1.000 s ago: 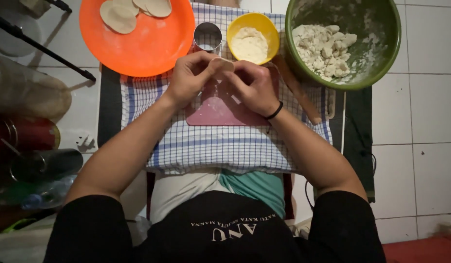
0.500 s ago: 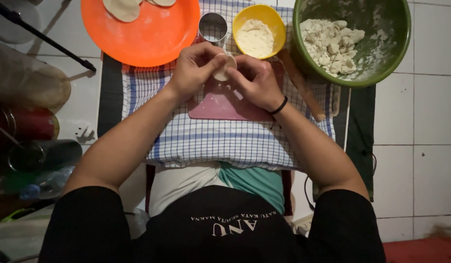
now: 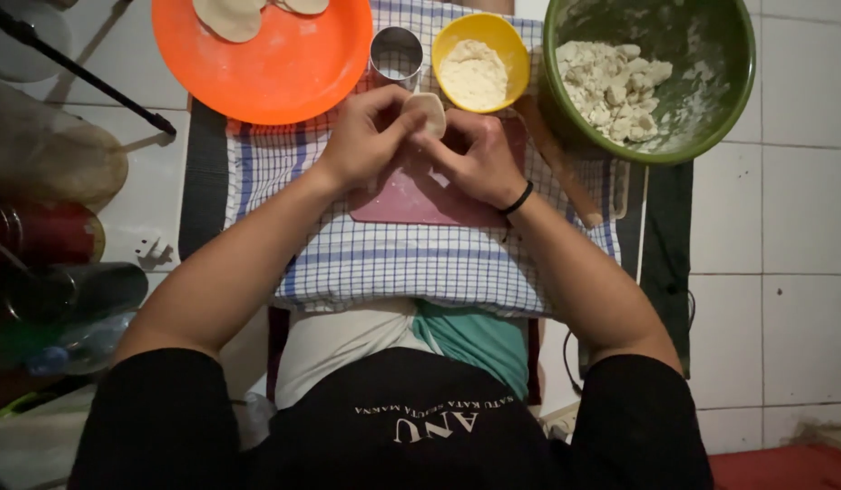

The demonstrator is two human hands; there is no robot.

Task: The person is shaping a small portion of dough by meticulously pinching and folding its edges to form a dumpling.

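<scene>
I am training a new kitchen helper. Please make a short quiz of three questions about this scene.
1. True or false: both hands hold the small dough piece above the pink board.
2. Which container holds the white lumps? A) orange plate B) green bowl C) yellow bowl
3. What stands between the orange plate and the yellow bowl?

Key:
1. True: left hand and right hand pinch it together.
2. B, the green bowl.
3. A small metal ring cutter.

A white tiled floor (image 3: 783,209) is carrying everything. A dark rectangular mat (image 3: 203,181) is lying on it, with bottles (image 3: 67,290) lying at the left.
</scene>
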